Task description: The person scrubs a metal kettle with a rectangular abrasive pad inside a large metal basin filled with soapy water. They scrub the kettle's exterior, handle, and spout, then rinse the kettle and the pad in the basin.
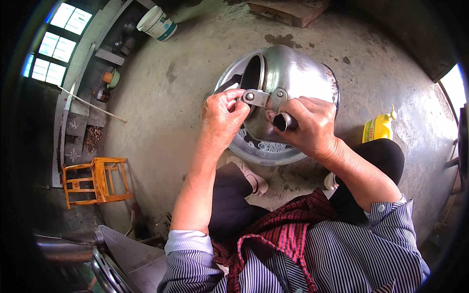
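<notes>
A large metal kettle [296, 69] lies tilted on its side in a wide metal basin [271, 159], its round mouth facing left. Suds show in the basin below it. My right hand [311, 122] is closed around the kettle's tubular spout, whose open end points towards me. The fingers of my left hand [229, 113] pinch at the end of a riveted metal bracket [256, 97] by the kettle's mouth; whatever lies between those fingertips is hidden. Behind the left hand, a dark curved strip, perhaps the kettle's handle, crosses the basin's left side.
A yellow plastic jug [379, 126] stands right of the basin, near my knee. Farther off are a white bucket [157, 23], a low wooden piece [289, 11] and a wooden chair [99, 181]. A pale stick [95, 106] slants over the floor at left.
</notes>
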`<action>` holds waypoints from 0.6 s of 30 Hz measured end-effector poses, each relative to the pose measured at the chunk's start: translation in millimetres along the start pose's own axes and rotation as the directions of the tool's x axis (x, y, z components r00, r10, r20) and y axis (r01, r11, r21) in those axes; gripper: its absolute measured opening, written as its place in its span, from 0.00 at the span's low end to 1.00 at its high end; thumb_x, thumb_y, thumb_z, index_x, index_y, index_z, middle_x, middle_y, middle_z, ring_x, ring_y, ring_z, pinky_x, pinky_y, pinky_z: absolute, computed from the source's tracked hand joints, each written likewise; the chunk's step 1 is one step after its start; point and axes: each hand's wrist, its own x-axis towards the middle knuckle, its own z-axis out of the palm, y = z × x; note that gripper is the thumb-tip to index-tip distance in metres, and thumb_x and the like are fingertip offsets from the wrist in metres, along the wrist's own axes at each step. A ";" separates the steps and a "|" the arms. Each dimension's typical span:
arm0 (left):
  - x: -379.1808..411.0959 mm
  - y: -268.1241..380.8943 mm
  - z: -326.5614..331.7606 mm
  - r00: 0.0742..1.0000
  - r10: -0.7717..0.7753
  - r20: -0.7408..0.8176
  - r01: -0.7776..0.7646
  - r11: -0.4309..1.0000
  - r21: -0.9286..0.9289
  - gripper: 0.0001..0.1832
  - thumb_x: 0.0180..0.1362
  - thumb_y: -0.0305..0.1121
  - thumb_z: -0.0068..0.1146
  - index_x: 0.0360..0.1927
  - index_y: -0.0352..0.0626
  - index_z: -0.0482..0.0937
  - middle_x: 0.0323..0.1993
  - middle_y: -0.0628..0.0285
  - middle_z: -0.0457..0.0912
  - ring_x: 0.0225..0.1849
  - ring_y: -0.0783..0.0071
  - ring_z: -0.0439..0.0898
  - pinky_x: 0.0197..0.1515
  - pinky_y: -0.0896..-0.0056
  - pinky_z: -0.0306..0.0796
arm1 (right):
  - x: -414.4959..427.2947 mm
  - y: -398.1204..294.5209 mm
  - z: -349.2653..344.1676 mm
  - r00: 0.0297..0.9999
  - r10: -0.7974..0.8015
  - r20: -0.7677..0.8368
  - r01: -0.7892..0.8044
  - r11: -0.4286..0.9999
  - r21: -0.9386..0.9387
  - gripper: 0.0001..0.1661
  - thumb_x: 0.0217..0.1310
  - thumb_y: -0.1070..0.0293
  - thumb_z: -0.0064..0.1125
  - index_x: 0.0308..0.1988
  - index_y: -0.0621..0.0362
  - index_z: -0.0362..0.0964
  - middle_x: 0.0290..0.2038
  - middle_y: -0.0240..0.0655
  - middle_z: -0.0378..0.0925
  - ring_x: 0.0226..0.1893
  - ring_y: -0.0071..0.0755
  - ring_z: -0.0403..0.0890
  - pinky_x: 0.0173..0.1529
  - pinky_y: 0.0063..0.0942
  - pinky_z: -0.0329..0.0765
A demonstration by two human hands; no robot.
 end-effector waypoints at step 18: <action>-1.4 2.0 -2.9 0.996 0.023 0.081 -0.024 0.999 0.021 0.14 0.51 0.25 0.44 0.41 0.30 0.75 0.13 0.73 0.66 0.13 0.90 0.59 0.15 0.86 0.51 | 0.7 -0.7 -2.4 1.000 -0.014 -0.012 0.014 1.000 -0.011 0.21 0.26 0.68 0.67 0.29 0.53 0.69 0.17 0.31 0.70 0.18 0.34 0.74 0.22 0.31 0.70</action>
